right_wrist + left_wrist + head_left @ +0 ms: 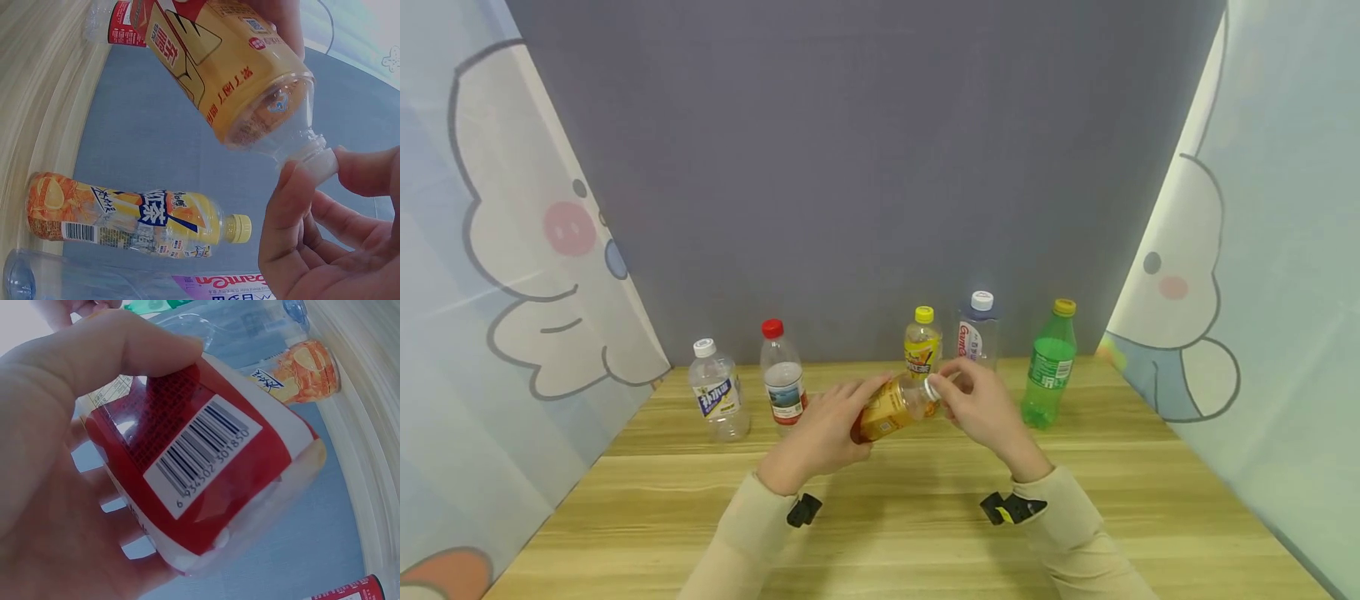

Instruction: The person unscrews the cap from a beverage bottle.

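My left hand grips a clear plastic bottle round its body, tilted with the neck towards the right. Its label is gold in the right wrist view, and a red part with a barcode faces the left wrist camera. Thumb and fingers of my right hand pinch the white cap at the bottle's neck. Whether the cap is loose or tight I cannot tell. Behind the held bottle stands a yellow-capped bottle with a yellow and orange label.
On the wooden table, a white-capped bottle and a red-capped bottle stand on the left. A tall white-capped bottle and a green bottle stand on the right. A grey panel rises behind them.
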A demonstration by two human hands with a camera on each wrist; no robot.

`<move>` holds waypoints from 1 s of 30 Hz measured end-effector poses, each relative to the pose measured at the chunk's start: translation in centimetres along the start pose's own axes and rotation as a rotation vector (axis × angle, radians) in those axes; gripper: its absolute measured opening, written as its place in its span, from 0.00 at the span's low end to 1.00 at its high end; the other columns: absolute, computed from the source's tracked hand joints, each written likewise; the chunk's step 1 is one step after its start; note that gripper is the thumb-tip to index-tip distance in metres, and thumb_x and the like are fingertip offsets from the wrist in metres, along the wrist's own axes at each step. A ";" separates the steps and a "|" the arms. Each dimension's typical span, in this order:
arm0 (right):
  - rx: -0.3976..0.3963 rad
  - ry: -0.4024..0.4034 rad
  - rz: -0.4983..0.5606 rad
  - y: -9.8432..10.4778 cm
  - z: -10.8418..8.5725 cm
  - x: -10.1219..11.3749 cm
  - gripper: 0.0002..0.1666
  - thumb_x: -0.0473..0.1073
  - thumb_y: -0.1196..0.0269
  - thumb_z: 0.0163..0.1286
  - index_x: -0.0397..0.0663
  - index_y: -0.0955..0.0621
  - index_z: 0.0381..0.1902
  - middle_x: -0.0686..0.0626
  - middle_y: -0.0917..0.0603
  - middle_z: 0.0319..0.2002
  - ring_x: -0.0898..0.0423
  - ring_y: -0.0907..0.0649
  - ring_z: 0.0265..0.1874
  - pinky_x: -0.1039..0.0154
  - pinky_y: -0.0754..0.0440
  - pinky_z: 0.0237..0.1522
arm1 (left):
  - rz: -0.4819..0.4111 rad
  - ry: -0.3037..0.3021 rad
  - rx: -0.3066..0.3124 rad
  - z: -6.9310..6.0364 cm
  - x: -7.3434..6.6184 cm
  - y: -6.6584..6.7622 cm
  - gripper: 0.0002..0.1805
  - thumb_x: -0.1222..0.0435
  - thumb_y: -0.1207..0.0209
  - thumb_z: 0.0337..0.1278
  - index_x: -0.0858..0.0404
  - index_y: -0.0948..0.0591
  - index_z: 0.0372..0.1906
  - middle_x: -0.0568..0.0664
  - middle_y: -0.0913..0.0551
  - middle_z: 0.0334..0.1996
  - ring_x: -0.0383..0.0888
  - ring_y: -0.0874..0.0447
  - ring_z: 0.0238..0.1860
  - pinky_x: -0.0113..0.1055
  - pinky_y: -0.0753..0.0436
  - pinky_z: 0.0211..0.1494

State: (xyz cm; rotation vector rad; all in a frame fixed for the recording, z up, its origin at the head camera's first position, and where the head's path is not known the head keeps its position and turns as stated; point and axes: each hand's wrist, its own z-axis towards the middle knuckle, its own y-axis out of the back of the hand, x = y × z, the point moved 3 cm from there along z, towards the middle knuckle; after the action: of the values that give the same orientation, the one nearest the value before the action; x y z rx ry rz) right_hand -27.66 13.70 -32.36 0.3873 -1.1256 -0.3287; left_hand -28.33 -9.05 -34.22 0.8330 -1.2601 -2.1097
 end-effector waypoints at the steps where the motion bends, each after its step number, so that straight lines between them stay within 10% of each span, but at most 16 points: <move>1: 0.000 -0.005 0.006 0.0 0.0 0.0 0.12 0.44 0.37 0.75 0.39 0.19 0.44 0.48 0.20 0.20 0.44 0.19 0.21 0.63 0.22 0.21 | -0.001 0.002 0.004 0.0 0.0 -0.1 0.54 0.64 0.22 0.43 0.50 0.37 0.78 0.55 0.23 0.63 0.57 0.23 0.59 0.60 0.26 0.56; 30: 0.041 0.131 -0.154 -0.2 -0.1 0.1 0.06 0.39 0.40 0.76 0.42 0.21 0.46 0.49 0.17 0.31 0.56 0.21 0.27 0.58 0.22 0.31 | -0.044 0.012 0.049 -0.2 0.1 0.0 0.55 0.64 0.22 0.39 0.56 0.36 0.77 0.58 0.22 0.61 0.56 0.22 0.56 0.56 0.23 0.56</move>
State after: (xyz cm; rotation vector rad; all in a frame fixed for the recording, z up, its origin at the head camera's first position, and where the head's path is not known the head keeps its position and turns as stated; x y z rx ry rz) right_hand -27.52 13.49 -32.40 0.5265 -0.9780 -0.4103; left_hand -28.20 -9.23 -34.26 0.9007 -1.3027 -2.1130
